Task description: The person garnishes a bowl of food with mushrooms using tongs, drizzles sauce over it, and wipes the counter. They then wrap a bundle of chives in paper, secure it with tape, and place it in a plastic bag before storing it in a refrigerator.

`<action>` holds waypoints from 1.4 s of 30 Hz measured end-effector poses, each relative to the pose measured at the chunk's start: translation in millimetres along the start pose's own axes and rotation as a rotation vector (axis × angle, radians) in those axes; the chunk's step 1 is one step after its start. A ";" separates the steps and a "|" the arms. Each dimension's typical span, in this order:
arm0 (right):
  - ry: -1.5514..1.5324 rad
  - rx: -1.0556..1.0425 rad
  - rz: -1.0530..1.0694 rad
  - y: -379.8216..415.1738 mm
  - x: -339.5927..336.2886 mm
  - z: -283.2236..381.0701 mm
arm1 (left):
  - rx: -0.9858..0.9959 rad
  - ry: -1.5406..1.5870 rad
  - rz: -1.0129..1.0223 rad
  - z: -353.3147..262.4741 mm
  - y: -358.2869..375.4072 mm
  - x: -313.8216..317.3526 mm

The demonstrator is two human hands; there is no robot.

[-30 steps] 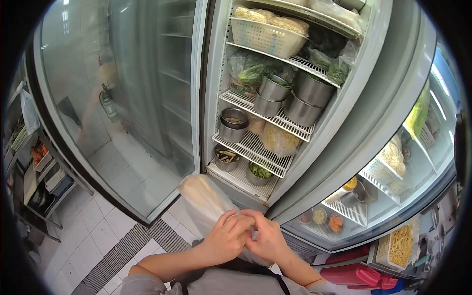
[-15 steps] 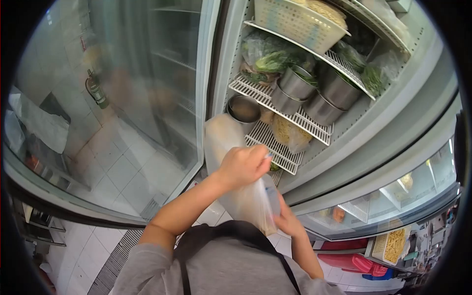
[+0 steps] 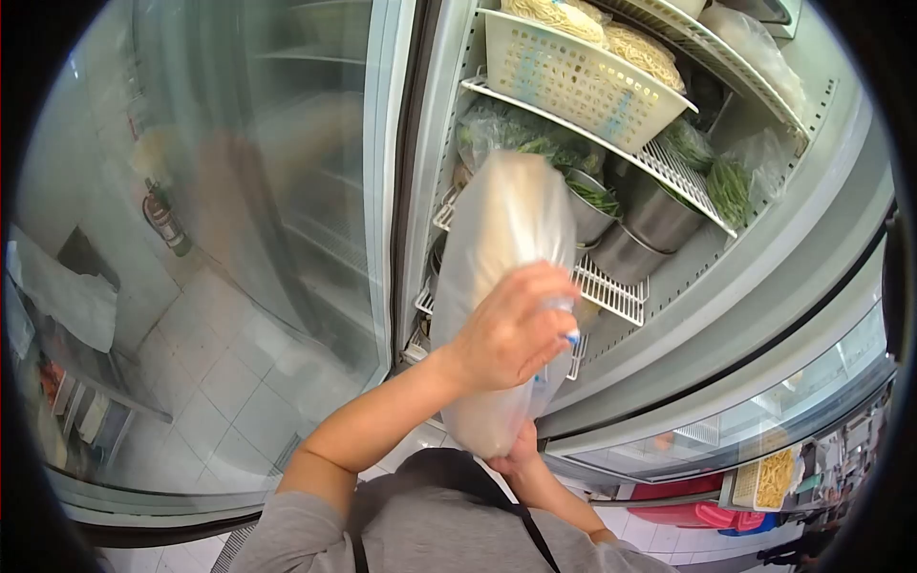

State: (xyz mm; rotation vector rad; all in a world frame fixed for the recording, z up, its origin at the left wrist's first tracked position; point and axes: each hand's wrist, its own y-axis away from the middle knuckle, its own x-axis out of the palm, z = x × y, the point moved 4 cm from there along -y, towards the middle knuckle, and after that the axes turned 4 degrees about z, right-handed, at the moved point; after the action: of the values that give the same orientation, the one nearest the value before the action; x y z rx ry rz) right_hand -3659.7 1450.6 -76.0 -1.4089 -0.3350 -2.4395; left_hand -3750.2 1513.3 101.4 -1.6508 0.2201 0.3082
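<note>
A long, translucent plastic bag (image 3: pixel 497 224) with pale contents I cannot make out stands nearly upright before the open fridge. My left hand (image 3: pixel 521 329) is closed at the bag's front, its fingers curled on the plastic; a small bit of blue shows by the fingertips. Lower down, my right hand (image 3: pixel 521 451) grips the bag's bottom end, most of its fingers hidden behind the plastic. Behind the bag, the middle shelf holds metal pots (image 3: pixel 630 253) and a metal container of green vegetables (image 3: pixel 594 196).
Above is a white perforated basket (image 3: pixel 583 91) of bagged noodles (image 3: pixel 645 53). Bagged greens (image 3: pixel 731 186) lie at the shelf's right. The open glass door (image 3: pixel 315 239) stands at left. A fire extinguisher (image 3: pixel 164 220) shows through it. Red tubs (image 3: pixel 683 514) sit at lower right.
Both hands have lifted the bag, from in front of the lower shelf to in front of the middle one. It now stands more upright. The view has shifted slightly.
</note>
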 end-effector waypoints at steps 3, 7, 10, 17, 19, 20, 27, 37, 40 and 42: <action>0.067 -0.111 0.132 -45.2 23.3 23.6 | -0.206 -0.075 -0.048 8.0 -0.4 -20.2; 0.241 -0.195 -0.054 -73.5 57.9 55.3 | -0.437 -0.102 0.037 16.5 37.7 -19.2; 0.291 -0.144 -0.111 -93.9 61.0 61.3 | -0.571 -0.094 -0.011 31.4 56.6 -22.2; 1.586 -0.757 -0.064 -81.6 114.2 80.4 | -0.834 0.780 -0.399 71.7 59.8 -17.3; 1.807 -1.001 -0.038 -74.1 127.7 80.5 | -1.094 1.074 -0.352 85.2 49.5 -11.1; 1.875 -1.157 0.000 -68.0 132.9 81.4 | -1.067 1.177 -0.471 89.4 41.4 -10.5; 1.957 -1.131 0.104 -103.8 157.4 107.9 | -1.148 1.086 -0.341 114.0 -9.5 -31.1; 1.516 -1.165 -0.010 -232.4 134.8 140.4 | -1.125 0.874 -0.581 146.5 71.1 -42.3; 1.305 -1.142 0.099 -223.9 122.2 156.1 | -1.262 0.854 -0.339 113.1 134.3 -40.0; 1.319 -1.150 0.085 -201.8 120.2 152.1 | -1.238 0.893 -0.407 110.2 130.1 -36.0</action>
State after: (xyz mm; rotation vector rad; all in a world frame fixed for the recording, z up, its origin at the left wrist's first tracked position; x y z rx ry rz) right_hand -3670.1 1673.2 93.2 0.3126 1.4938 -2.8625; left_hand -3833.9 1608.0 -18.6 -2.9173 0.3813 -0.8064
